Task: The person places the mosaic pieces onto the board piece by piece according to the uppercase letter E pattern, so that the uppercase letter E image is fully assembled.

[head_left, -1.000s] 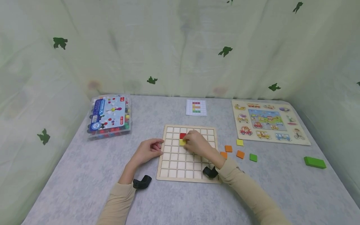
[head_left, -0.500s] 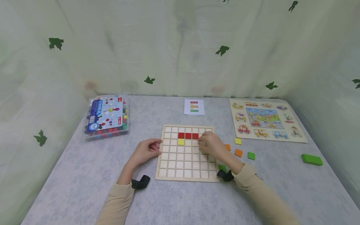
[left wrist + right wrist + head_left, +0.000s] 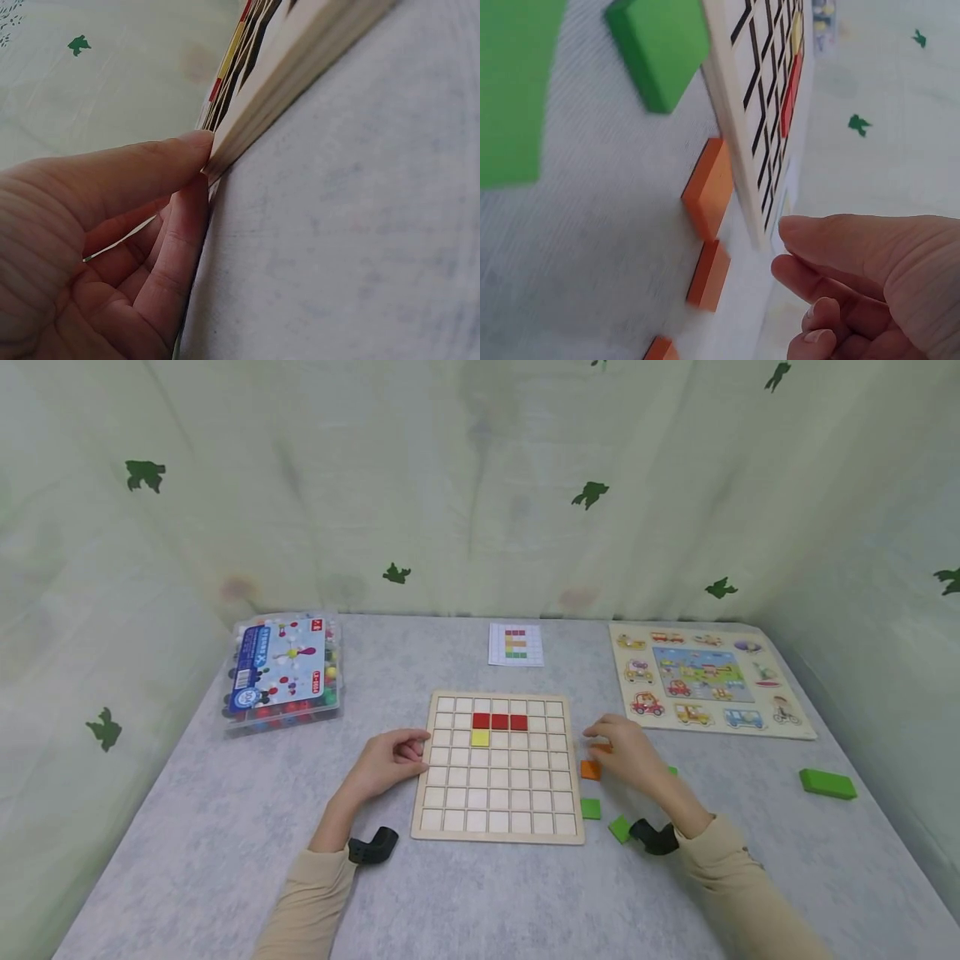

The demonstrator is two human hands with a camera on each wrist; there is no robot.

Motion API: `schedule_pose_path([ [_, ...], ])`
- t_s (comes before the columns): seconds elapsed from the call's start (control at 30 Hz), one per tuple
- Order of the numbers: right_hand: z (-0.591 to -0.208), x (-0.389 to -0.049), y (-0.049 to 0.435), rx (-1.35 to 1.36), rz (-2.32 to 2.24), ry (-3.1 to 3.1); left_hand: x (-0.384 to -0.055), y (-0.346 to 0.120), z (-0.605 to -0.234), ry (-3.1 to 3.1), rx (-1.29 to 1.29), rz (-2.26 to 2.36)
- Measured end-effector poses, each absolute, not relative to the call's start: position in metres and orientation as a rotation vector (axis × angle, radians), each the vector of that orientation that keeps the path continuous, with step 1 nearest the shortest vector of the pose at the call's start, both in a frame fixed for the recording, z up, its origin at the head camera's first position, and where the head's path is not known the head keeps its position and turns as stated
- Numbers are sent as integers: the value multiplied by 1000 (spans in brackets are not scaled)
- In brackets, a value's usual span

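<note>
A wooden grid board (image 3: pixel 498 837) lies on the table with a row of three red tiles (image 3: pixel 499 722) and a yellow tile (image 3: pixel 480 738) under the leftmost one. My left hand (image 3: pixel 386 758) rests at the board's left edge; thumb and index fingertips touch the rim in the left wrist view. Right of the board, my right hand (image 3: pixel 630 750) hovers above loose orange tiles (image 3: pixel 709 187), holding nothing, its thumb and index finger slightly apart. Green tiles (image 3: pixel 591 809) lie nearer to me, beside the board. The right hand hides part of the loose tiles.
A printed pattern card (image 3: pixel 516 645) lies behind the board. At the back left is a clear box (image 3: pixel 283 672) of coloured balls; at the back right, a wooden vehicle puzzle (image 3: pixel 708 681). A green block (image 3: pixel 827 783) sits far right. A pale curtain closes off the back.
My right hand has moved right, off the board to the loose tiles, uncovering the red row and the yellow tile. My left hand has stayed at the board's edge.
</note>
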State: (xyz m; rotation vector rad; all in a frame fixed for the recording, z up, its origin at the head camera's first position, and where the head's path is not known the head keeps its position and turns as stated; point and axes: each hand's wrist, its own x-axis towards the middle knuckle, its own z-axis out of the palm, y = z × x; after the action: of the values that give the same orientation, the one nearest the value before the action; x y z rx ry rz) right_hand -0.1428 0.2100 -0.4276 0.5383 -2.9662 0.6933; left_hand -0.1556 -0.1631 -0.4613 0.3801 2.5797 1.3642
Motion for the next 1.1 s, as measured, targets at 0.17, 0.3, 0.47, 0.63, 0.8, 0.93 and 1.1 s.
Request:
schedule_pose_path([
  [0.17, -428, -139, 222, 487, 693, -3006, -155, -163, -461, 2585, 382, 1369],
  [0.3, -430, -137, 226, 461, 668, -3024, -154, -163, -461, 2584, 378, 1375],
  [0.47, -432, -137, 229, 472, 679, -3017, -154, -163, -462, 2580, 373, 1373],
  [0.63, -435, -138, 230, 467, 676, -3024, -154, -162, -461, 2580, 369, 1377],
  [0.8, -438, -138, 232, 472, 664, -3019, -154, -162, -461, 2581, 374, 1376],
  [0.93, -441, -139, 232, 481, 661, -3021, -154, -162, -460, 2584, 375, 1372],
  [1.1, -444, -142, 232, 475, 641, -3061, -153, -162, -460, 2589, 383, 1369],
])
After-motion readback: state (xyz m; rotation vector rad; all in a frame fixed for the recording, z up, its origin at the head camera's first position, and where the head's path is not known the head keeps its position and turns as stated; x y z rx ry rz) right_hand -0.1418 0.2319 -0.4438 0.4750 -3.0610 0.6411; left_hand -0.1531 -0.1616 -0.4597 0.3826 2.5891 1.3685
